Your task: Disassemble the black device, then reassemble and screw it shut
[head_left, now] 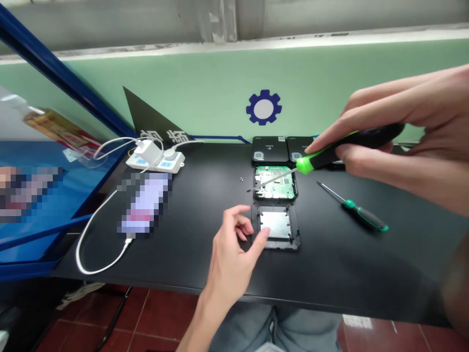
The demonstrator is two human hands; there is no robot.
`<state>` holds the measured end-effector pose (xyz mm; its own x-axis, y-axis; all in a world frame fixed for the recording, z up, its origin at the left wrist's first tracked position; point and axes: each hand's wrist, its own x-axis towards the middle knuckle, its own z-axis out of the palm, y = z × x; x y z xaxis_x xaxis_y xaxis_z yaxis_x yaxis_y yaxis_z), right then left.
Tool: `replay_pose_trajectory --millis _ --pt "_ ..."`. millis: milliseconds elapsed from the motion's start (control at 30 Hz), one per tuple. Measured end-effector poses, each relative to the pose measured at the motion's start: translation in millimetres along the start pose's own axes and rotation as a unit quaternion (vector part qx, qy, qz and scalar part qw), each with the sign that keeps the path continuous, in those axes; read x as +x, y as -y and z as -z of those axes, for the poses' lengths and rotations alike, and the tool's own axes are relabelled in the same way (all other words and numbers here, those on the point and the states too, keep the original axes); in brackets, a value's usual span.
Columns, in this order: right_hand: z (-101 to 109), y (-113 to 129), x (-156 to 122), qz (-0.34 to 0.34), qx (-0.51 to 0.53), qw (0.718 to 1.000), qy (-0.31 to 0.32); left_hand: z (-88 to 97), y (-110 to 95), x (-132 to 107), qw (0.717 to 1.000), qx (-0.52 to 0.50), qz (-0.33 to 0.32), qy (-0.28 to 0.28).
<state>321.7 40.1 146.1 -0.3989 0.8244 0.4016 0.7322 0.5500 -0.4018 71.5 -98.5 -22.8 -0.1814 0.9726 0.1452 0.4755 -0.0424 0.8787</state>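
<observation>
My right hand [381,132] grips a screwdriver [340,149] with a black and bright green handle. Its thin shaft slants down to the left across an opened black box with a green circuit board [276,181]. The tip ends just past the box's left edge, where a small dark piece [249,190] shows; whether it clings to the tip I cannot tell. In front of the box lies a black cover [295,225] with a silver metal plate [274,225]. My left hand [234,244] is at the cover's left side, fingers loosely curled, thumb apart and over the cover.
Tiny screws [241,179] lie left of the board. Two closed black boxes [270,149] stand behind. A second screwdriver [357,210] lies at right. To the left are a blurred-out phone [146,203] on a white cable [78,244] and a power strip [172,164].
</observation>
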Motion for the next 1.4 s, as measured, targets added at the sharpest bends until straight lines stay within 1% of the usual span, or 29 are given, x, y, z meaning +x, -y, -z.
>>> replay_pose_trajectory --millis 67,100,133,167,233,333,400,467,533,567,600,633,667,700,733,800,833,900,933,1033,1100,1167,1233,1300,1333,1400 --pt "1.9 2.4 2.1 0.074 0.002 0.996 0.058 1.6 -1.0 -3.7 0.997 -0.012 -0.014 -0.078" --pt "2.3 3.8 3.0 0.085 0.001 0.994 0.067 2.7 -1.0 -5.5 0.994 -0.010 -0.023 -0.108" --pt "2.5 4.9 3.9 0.078 0.002 0.995 0.061 4.0 -0.5 -7.2 0.992 -0.003 -0.030 -0.125" --pt "2.6 5.3 4.7 0.073 0.000 0.996 0.055 5.3 0.1 -8.4 0.991 0.006 -0.032 -0.130" --pt "3.2 3.1 5.1 0.078 0.004 0.996 0.048 7.5 1.9 -9.1 0.993 0.017 -0.032 -0.112" --pt "7.6 -7.2 -1.0 0.088 0.026 0.994 0.061 8.7 3.4 -6.3 0.996 0.017 -0.027 -0.086" --pt "12.4 -15.9 -12.6 0.069 0.018 0.996 0.060 7.9 2.5 -3.6 0.995 0.006 -0.009 -0.102" --pt "15.9 -24.0 -31.3 0.005 -0.006 0.999 0.037 6.3 -0.4 -2.2 0.993 -0.023 0.018 -0.117" --pt "15.0 -30.9 -55.7 -0.092 0.007 0.996 0.000 5.2 -4.5 -2.9 0.990 -0.053 0.050 -0.117" --pt "12.4 -34.1 -69.2 -0.148 0.036 0.988 -0.019 5.2 -6.4 -3.9 0.990 -0.059 0.062 -0.114" --pt "8.3 -37.1 -82.9 -0.207 0.083 0.974 -0.048 5.5 -7.7 -5.2 0.990 -0.059 0.069 -0.111" --pt "3.2 -39.9 -96.2 -0.261 0.137 0.952 -0.085 6.2 -8.2 -6.6 0.990 -0.054 0.067 -0.108" --pt "-2.6 -42.3 -108.8 -0.287 0.153 0.939 -0.110 7.1 -7.8 -8.0 0.992 -0.044 0.058 -0.103" --pt "-8.8 -44.1 -120.2 -0.302 0.159 0.933 -0.119 8.1 -6.5 -9.1 0.994 -0.032 0.040 -0.096" --pt "-14.9 -45.0 -130.3 -0.315 0.158 0.925 -0.143 9.1 -4.4 -10.0 0.996 -0.020 0.020 -0.089" --pt "-26.1 -43.7 -146.3 -0.336 0.138 0.923 -0.130 10.5 0.4 -10.7 0.996 0.000 -0.011 -0.088" --pt "-31.3 -41.4 -152.7 -0.339 0.119 0.926 -0.116 10.7 2.4 -10.5 0.995 0.006 -0.018 -0.094" --pt "-42.1 -34.9 -163.4 -0.332 0.071 0.936 -0.092 9.8 3.6 -9.6 0.993 0.016 -0.015 -0.115" --pt "-48.1 -31.3 -168.0 -0.323 0.045 0.941 -0.093 8.7 2.7 -9.1 0.991 0.023 -0.015 -0.130" --pt "-69.8 -24.2 -179.9 -0.278 -0.024 0.951 -0.129 3.6 -3.9 -8.5 0.981 0.022 -0.038 -0.189" --pt "-84.9 -24.0 -184.7 -0.234 -0.063 0.959 -0.148 0.3 -7.3 -9.0 0.968 -0.009 -0.064 -0.243" --pt "-97.5 -26.9 -186.4 -0.188 -0.100 0.964 -0.160 -1.4 -7.0 -10.3 0.955 -0.040 -0.088 -0.280" --pt "-105.9 -31.0 -185.7 -0.152 -0.133 0.965 -0.166 -0.6 -3.6 -11.8 0.951 -0.036 -0.126 -0.281" --pt "-110.8 -34.9 -184.2 -0.127 -0.158 0.965 -0.165 1.8 0.1 -12.6 0.953 -0.022 -0.155 -0.260" --pt "-112.3 -36.5 -183.5 -0.116 -0.168 0.965 -0.163 3.2 1.1 -12.5 0.955 -0.016 -0.163 -0.248" --pt "-114.7 -38.9 -182.9 -0.100 -0.183 0.965 -0.157 5.3 0.9 -10.8 0.963 -0.002 -0.157 -0.218"
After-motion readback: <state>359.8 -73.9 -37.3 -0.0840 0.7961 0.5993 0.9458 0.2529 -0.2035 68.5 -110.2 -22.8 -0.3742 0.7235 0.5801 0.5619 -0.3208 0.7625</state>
